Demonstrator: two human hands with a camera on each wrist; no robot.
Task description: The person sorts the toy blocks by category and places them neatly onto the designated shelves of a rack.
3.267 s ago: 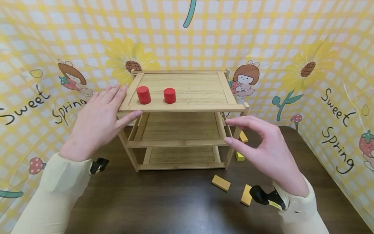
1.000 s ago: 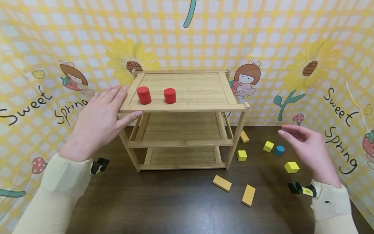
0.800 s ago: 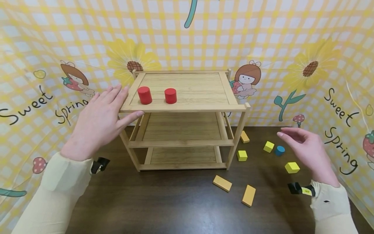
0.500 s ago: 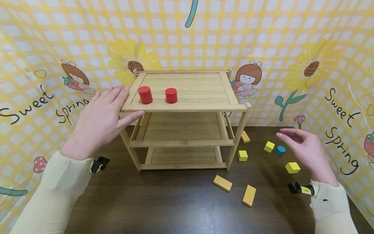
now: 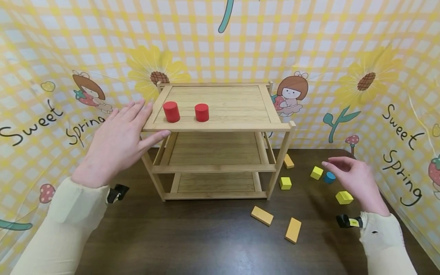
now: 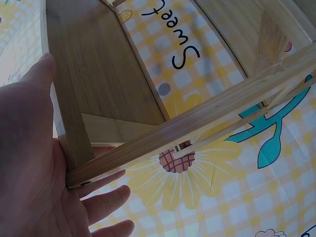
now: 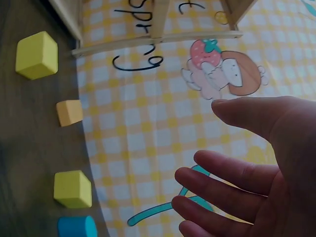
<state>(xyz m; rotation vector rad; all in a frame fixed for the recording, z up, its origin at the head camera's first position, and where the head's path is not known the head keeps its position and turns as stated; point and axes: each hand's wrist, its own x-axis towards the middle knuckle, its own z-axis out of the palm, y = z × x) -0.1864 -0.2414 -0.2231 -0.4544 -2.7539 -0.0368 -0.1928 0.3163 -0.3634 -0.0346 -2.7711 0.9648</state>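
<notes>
In the head view a wooden three-tier shelf [image 5: 220, 168] stands in the middle. Two red cylinders [image 5: 171, 112] are upright on its top board, apart from each other. My left hand [image 5: 118, 143] rests against the shelf's front left corner, fingers straight, thumb along the front edge; the left wrist view shows the thumb and fingers on different sides of that corner. Over on the right, my right hand [image 5: 357, 179] holds nothing, its thumb and fingers apart. It hovers near a blue cylinder [image 5: 329, 177] and a yellow cube [image 5: 316, 172]. Another yellow cube [image 5: 344, 197] lies below it.
A third yellow cube [image 5: 285, 183] and an orange block [image 5: 288, 161] lie beside the shelf's right legs. In front are two flat orange blocks [image 5: 262, 215] on the dark table [image 5: 192, 240]. A checked cloth [image 5: 220, 49] hangs behind and at both sides.
My right hand has moved from beside the shelf's right side to the far right, then slightly left and lower in the last half second. My left hand and the red cylinders have stayed put.
</notes>
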